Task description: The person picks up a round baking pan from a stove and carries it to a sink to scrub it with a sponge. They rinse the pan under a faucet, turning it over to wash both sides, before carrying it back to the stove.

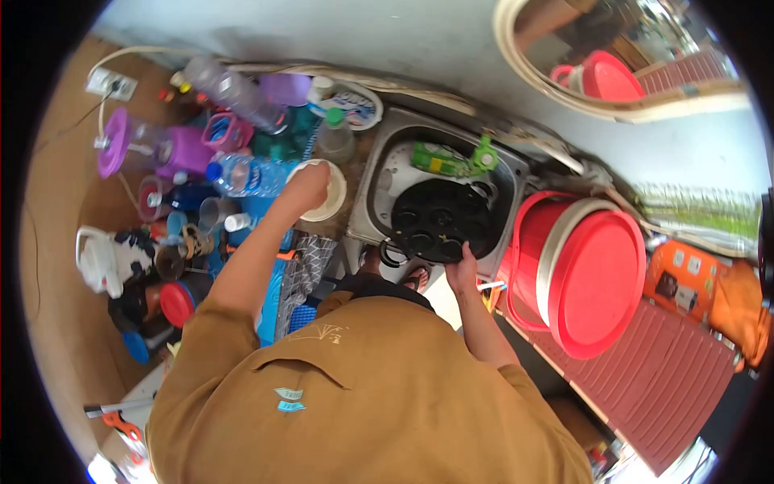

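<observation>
My left hand [309,187] reaches into a round white tub [332,211] on the counter left of the sink. Its fingers look closed and point down; what they hold, if anything, is hidden. With my right hand [462,270] I grip the near edge of a black round pan [439,211] that has several round wells. The pan rests tilted in the metal sink [372,173]. Beyond it in the basin lies a green packet [438,159], beside a green tap handle [484,155].
Bottles crowd the left counter, among them a blue-capped water bottle [250,175] and a green-capped clear one [335,139]. A purple blender [121,143] stands farther left. Right of the sink is a red lidded bucket [592,274] near a dark red ridged board [645,379]. A mirror [645,48] hangs above.
</observation>
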The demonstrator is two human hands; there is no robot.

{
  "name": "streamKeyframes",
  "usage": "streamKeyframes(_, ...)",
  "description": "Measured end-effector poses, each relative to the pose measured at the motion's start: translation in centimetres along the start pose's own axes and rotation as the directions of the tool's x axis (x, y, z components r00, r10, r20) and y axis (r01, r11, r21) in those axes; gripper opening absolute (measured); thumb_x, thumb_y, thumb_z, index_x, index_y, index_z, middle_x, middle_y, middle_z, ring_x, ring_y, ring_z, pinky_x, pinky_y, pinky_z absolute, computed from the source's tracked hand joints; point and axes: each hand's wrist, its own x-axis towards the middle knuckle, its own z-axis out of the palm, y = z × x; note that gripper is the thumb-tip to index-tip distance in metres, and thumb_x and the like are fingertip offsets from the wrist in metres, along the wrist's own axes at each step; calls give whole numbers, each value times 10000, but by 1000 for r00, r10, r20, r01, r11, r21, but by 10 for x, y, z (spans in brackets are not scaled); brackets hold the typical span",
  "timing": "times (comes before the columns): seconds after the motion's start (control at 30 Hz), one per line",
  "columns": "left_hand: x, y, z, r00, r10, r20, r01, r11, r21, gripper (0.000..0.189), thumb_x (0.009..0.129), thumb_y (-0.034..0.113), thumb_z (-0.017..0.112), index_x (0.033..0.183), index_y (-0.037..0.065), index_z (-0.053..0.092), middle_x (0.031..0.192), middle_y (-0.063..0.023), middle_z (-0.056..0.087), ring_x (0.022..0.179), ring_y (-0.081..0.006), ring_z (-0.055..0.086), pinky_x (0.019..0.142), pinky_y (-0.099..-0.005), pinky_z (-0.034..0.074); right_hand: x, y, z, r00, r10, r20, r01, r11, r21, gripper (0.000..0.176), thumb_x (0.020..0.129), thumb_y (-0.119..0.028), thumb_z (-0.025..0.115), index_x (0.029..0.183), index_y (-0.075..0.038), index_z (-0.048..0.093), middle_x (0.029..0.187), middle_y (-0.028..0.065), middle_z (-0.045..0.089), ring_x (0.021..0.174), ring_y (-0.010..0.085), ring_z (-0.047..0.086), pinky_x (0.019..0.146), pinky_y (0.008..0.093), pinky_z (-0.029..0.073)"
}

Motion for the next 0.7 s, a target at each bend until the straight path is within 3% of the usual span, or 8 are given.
streamKeyframes(0.07,-17,55,-53,994,-12,109,48,941,-335,425,772,-35,593,1189,23,539,1033,-235,663,1015,-413,633,886,-470,491,-1,6,1,999,-39,2,39,999,22,346,1033,-299,488,1233,-24,551,1171,121,648,1089,279,620,992,467,485)
streamKeyframes(0.13,1,78,-17,963,251,-93,-260,797,-545,527,769,-6,655,1250,48,448,1080,-227,632,1041,-406,620,894,-444,485,-4,6,16,997,-41,-59,42,999,25,385,1032,-350,492,1246,-33,534,1164,108,647,1081,267,625,965,463,505)
streamKeyframes(0.2,23,135,-8,982,179,54,-104,763,-638,550,754,32,720,1231,43,446,1122,-221,610,1071,-403,604,910,-434,479,-3,9,19,995,-60,-75,61,998,13,417,1042,-373,446,1271,-34,530,1202,108,639,1117,271,611,1004,459,477)
streamKeyframes(0.27,64,167,53,967,230,-108,-248,767,-592,494,737,48,742,1174,52,511,1112,-222,609,1077,-401,607,900,-443,490,-4,12,24,995,-97,-33,97,995,0,441,1049,-393,423,1281,-34,532,1206,101,644,1100,264,629,985,433,500)
streamKeyframes(0.47,99,225,96,921,390,5,-379,897,-229,255,732,6,640,985,39,647,1057,-215,646,926,-417,664,777,-476,557,-3,8,31,971,-198,-134,190,979,-69,399,1036,-382,473,1235,-44,547,1144,93,658,1033,240,653,900,412,542)
streamKeyframes(0.53,93,216,68,953,253,-169,-287,932,-223,160,799,134,569,896,44,659,893,-216,683,856,-404,676,742,-502,546,1,4,27,955,-267,-126,258,963,-82,373,1031,-369,493,1232,-59,550,1142,85,660,1027,236,653,902,417,540)
streamKeyframes(0.57,88,210,45,987,61,-150,-119,904,-411,173,813,160,565,863,19,653,854,-256,674,834,-432,664,730,-525,531,2,1,26,952,-274,-134,267,961,-66,373,1031,-369,493,1232,-59,550,1142,85,660,1027,236,653,902,417,540)
streamKeyframes(0.7,103,213,-29,919,-126,-374,-92,853,-514,399,866,386,582,822,-3,661,848,-281,671,811,-455,660,739,-523,530,4,-10,24,962,-220,-162,223,975,0,377,1014,-365,536,1241,-63,546,1155,85,657,1035,237,650,914,429,535)
